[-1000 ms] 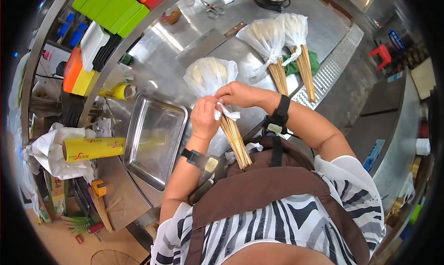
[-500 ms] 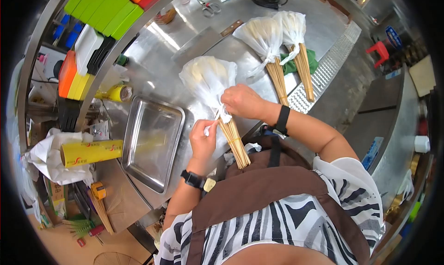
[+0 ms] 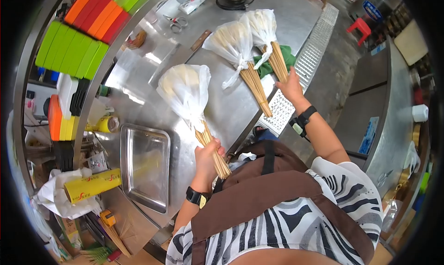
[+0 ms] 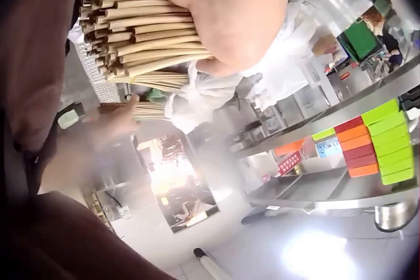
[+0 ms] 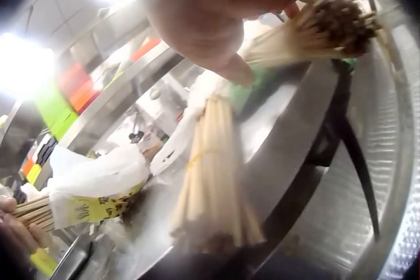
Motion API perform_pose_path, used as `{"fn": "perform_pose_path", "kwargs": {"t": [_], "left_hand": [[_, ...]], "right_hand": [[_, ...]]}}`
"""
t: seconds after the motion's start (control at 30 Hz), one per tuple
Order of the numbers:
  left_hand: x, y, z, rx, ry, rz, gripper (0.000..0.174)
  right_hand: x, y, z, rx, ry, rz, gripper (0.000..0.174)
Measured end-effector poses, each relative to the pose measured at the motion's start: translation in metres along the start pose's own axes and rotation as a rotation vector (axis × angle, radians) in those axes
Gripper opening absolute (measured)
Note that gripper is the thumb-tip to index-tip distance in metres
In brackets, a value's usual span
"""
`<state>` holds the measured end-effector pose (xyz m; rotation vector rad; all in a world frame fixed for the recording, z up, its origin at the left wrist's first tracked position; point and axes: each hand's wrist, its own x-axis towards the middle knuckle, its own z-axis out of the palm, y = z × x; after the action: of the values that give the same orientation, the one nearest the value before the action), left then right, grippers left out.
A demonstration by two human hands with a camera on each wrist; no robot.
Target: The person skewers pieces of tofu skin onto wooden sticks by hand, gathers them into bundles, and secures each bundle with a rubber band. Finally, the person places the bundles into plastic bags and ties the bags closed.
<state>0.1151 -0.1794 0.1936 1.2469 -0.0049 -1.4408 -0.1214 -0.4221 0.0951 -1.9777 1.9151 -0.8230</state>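
My left hand (image 3: 209, 156) grips the lower sticks of a bundle of wooden skewers (image 3: 201, 136). A white plastic bag (image 3: 187, 91) covers that bundle's wide top and is gathered around the sticks. In the left wrist view, the cut ends of the skewers (image 4: 141, 30) stick out past the hand. My right hand (image 3: 291, 88) reaches to the farthest bagged skewer bundle (image 3: 276, 61), thumb and fingers spread at its sticks, as the right wrist view also shows. Between the two hands lies another bagged skewer bundle (image 3: 253, 85) on the steel table.
A steel tray (image 3: 145, 207) lies left of the held bundle. A green cloth (image 3: 286, 57) is under the far bundles. Farther back are a cleaver (image 3: 200, 41) and scissors (image 3: 175, 24). A shelf with colored boxes (image 3: 69, 50) and a yellow roll (image 3: 92, 185) are at left.
The right hand has let go of the near bag's neck and moved right to the farthest bundle. The left hand has gone from the bag's tail to gripping the sticks.
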Motion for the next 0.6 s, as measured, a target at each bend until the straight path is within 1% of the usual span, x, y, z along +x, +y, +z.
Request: {"fn": "perform_pose_path", "kwargs": {"t": [0.07,0.1,0.13,0.2,0.23,0.27,0.33,0.37,0.43,0.47,0.53,0.57,0.6], "left_hand": [[0.0,0.0,0.017,0.105,0.021,0.068,0.019],[0.005,-0.004,0.024,0.165,0.023,0.089,0.017],[0.015,-0.011,0.028,0.174,0.016,0.086,0.017],[0.04,-0.023,0.039,0.273,-0.069,0.289,0.019],[0.048,-0.024,0.053,0.267,-0.057,0.313,0.029],[0.061,-0.028,0.063,0.267,-0.056,0.312,0.029],[0.095,-0.042,0.08,0.313,-0.03,0.526,0.039],[0.108,-0.048,0.089,0.315,-0.03,0.525,0.039],[0.13,-0.058,0.109,0.432,0.035,0.479,0.044],[0.14,-0.063,0.12,0.438,0.029,0.476,0.044],[0.155,-0.072,0.139,0.383,0.025,0.3,0.051],[0.169,-0.084,0.138,0.44,0.059,0.346,0.054],[0.173,-0.089,0.145,0.444,0.048,0.343,0.054]], "right_hand": [[0.016,0.006,-0.008,0.252,-0.591,0.451,0.041],[0.015,0.009,-0.004,0.572,-0.566,0.399,0.024],[0.015,0.014,-0.005,0.575,-0.557,0.406,0.024],[0.013,0.012,-0.01,0.777,-0.609,0.441,0.02],[0.013,0.014,-0.009,0.831,-0.636,0.45,0.017],[0.01,0.016,-0.011,0.899,-0.646,0.478,0.017],[0.008,0.016,-0.017,0.917,-0.638,0.492,0.017],[0.009,0.016,-0.023,0.918,-0.637,0.494,0.017],[0.012,0.017,-0.039,0.971,-0.592,0.464,0.017],[0.015,0.019,-0.048,0.974,-0.584,0.47,0.017],[0.018,0.026,-0.064,0.929,-0.53,0.446,0.017],[0.02,0.035,-0.07,0.911,-0.518,0.426,0.019],[0.019,0.043,-0.076,0.91,-0.506,0.431,0.019]]}}
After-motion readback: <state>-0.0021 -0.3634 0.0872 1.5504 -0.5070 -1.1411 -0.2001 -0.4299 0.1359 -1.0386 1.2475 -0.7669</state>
